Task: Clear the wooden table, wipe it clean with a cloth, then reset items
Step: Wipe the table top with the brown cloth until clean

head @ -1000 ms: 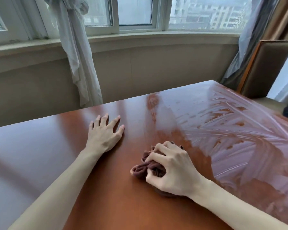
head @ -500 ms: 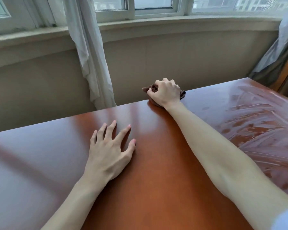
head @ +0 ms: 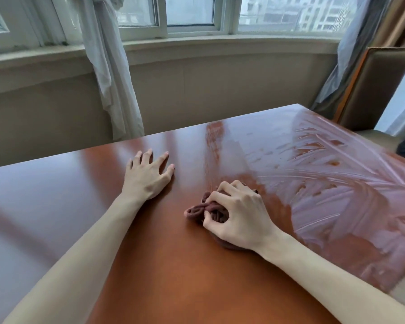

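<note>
cloth: dark brown cloth (head: 211, 212), bunched into a wad, lying on the wooden table, a little right of centre and toward the near side; most of it is under the right hand, a folded end pokes out to the left
right hand: right hand (head: 237, 216) on top of the cloth, fingers and thumb curled round the wad, grasping it and pressing it to the tabletop; forearm comes in from lower right
left hand: left hand (head: 147, 177) flat on the table, palm down, fingers spread and straight, holding nothing; just left of and slightly beyond the cloth, not touching it
table: glossy reddish-brown wooden table (head: 173, 277); wet smear streaks cover the right part, from the far right corner to the right edge; left and near parts show plain window glare
curtain: white sheer curtain (head: 110, 73), gathered, hanging beyond the far table edge, left of centre
window: windows (head: 189, 10) above a pale sill, buildings outside at right
chair: brown padded chair back (head: 381, 85) beyond the far right corner
right drapes: grey and tan drapes (head: 360, 43) behind the chair
</note>
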